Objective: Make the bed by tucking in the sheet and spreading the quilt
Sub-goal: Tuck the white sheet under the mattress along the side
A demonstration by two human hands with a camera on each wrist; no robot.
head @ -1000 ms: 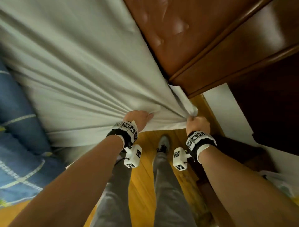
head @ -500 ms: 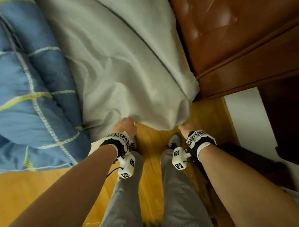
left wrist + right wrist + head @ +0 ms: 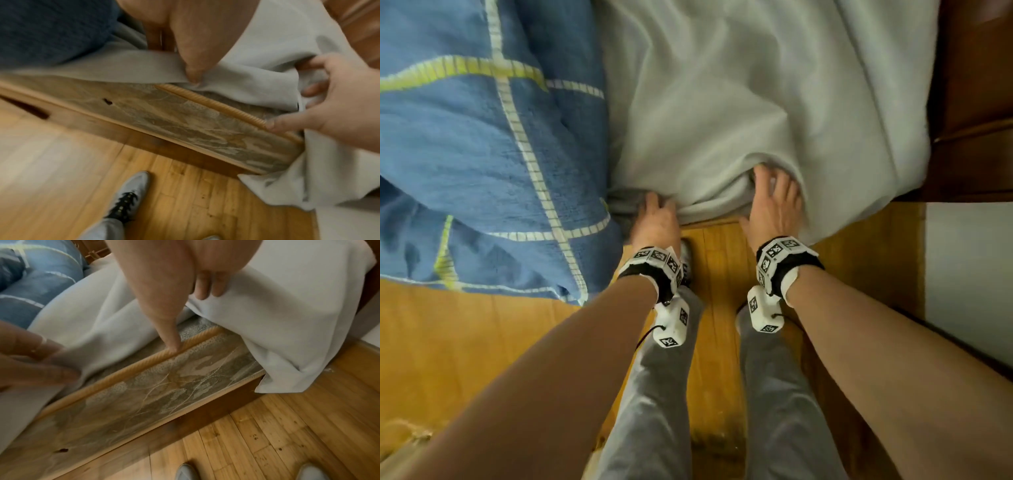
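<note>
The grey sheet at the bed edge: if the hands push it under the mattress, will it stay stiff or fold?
Probably floppy: the sheet bunches around the right hand and its corner hangs limp. Likely light. It may slip back out, since the mattress side lies uncovered.

Quilt [image 3: 476, 144] left of sheet [image 3: 722, 102], on mattress [image 3: 164, 386].

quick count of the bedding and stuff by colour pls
pale grey: 1, the sheet, both hands at its edge
blue checked: 1, the quilt
patterned tan: 1, the mattress, side bared
brown: 1, the headboard
grey: 2, the shoes
total: 6
</note>
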